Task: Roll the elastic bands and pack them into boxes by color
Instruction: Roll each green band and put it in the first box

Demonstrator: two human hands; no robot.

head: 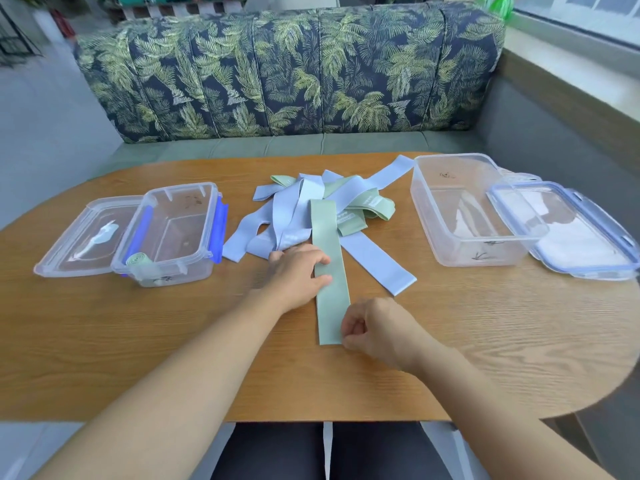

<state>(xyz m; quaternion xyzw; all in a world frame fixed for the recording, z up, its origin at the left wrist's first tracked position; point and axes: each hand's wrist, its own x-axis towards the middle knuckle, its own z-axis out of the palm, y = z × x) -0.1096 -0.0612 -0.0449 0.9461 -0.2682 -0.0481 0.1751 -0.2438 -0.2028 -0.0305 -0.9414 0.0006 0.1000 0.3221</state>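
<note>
A green elastic band (329, 244) lies flat and straight on the wooden table (138, 341), running toward me from a pile of blue and green bands (311, 199). My left hand (298, 271) rests on the band's middle with its fingers laid across it. My right hand (377, 330) pinches the band's near right corner between thumb and curled fingers. A clear box (169, 233) on the left holds one rolled green band (138, 261). The clear box (467, 209) on the right has no bands in it.
A clear lid (79, 237) lies left of the left box. A blue-rimmed lid (571, 230) lies right of the right box. A leaf-patterned sofa back (287, 71) stands behind the table. The table's near edge is just above my lap.
</note>
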